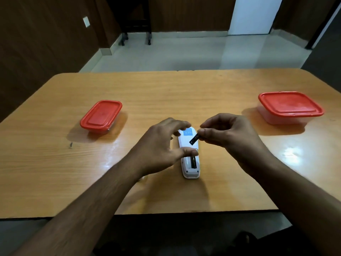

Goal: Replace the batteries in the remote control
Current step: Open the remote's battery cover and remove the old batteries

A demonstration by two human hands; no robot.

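A white remote control point(187, 143) lies face down at the middle of the wooden table point(166, 93), its battery compartment open toward me. One dark battery point(193, 162) sits inside the compartment. My left hand point(158, 145) rests over the remote's left side, thumb across the body just above the compartment and fingers arched over the far end. My right hand point(227, 132) hovers above the remote and pinches a second small dark battery point(194, 139) between thumb and fingertips, tilted down toward the remote.
Two clear plastic containers with red lids stand on the table: one point(101, 115) at the left, a larger one point(290, 106) at the far right. The table's near edge runs just below my forearms.
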